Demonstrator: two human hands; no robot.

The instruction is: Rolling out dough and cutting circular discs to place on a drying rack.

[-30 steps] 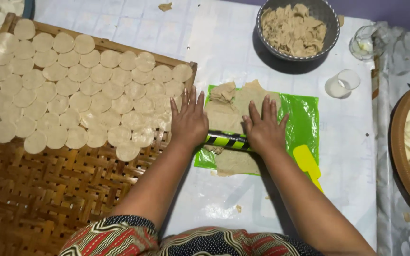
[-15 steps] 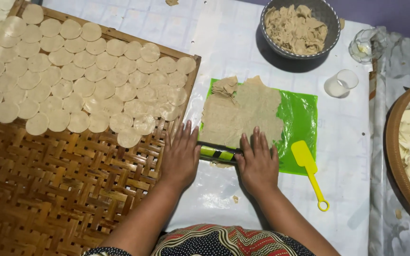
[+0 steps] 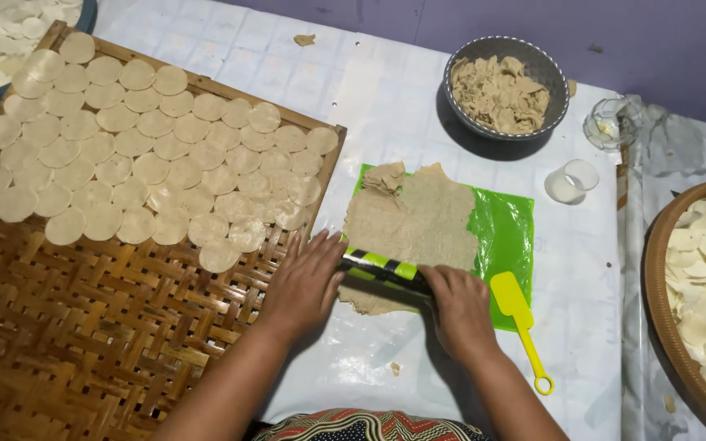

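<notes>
Flat fingers (image 3: 320, 249) of both hands press roller (image 3: 386, 269) onto dough (image 3: 418, 224)

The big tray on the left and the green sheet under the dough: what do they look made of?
The tray looks like woven bamboo or cane: flat brown strips crossed in a basket pattern, matte, inside a wooden-looking frame. The green sheet looks like thin glossy plastic: it shines and lies flat under the dough.
</notes>
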